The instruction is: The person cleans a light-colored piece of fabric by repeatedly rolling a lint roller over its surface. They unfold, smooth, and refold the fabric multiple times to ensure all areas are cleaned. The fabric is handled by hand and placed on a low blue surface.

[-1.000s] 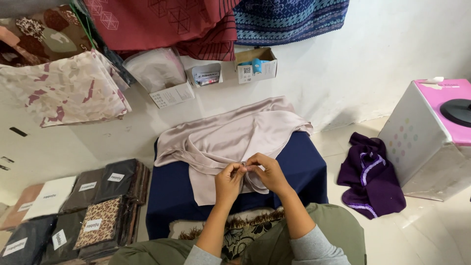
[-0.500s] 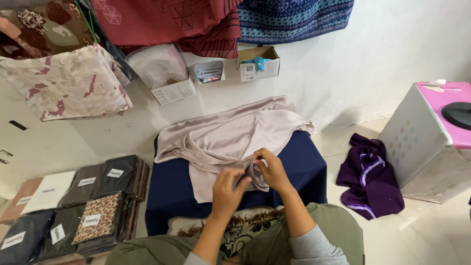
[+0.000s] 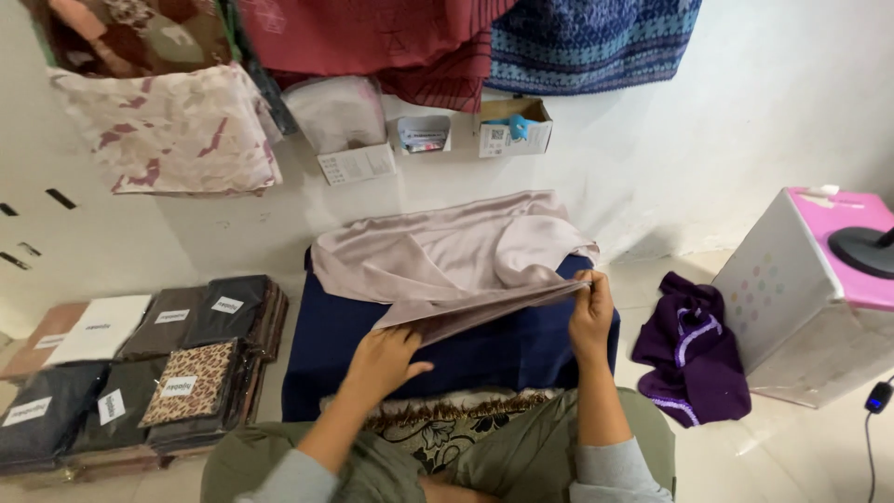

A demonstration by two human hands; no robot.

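While the person sits with olive-green trousers (image 3: 521, 447) at the bottom of the view, a patterned mat (image 3: 438, 424) lies just beyond the knees, touching the near edge of a dark blue cushion (image 3: 484, 349). Over that cushion both hands hold up a pale beige cloth (image 3: 447, 256). Near the cushion's near left corner the left hand (image 3: 382, 363) has its palm under the lower fold of the cloth, fingers curled up into it; the grip looks closed on the fabric, though the fingertips are hidden by the cloth. At the cushion's right edge the right hand (image 3: 591, 312) pinches the folded edge of the cloth between thumb and fingers, pulling it into a taut line between the two hands. Beyond that line, more of the cloth lies bunched across the far half of the cushion and spills over its far edge.

Left of the cushion, stacks of folded fabric (image 3: 140, 363) with white labels sit on the floor. Right of it a purple garment (image 3: 694, 349) lies crumpled on the floor, beside a white box with a pink top (image 3: 810, 279). Farther off, against the white wall, stand small cardboard boxes (image 3: 512, 126), and hanging fabrics (image 3: 372, 37) in red, blue and a floral print cover the wall above.
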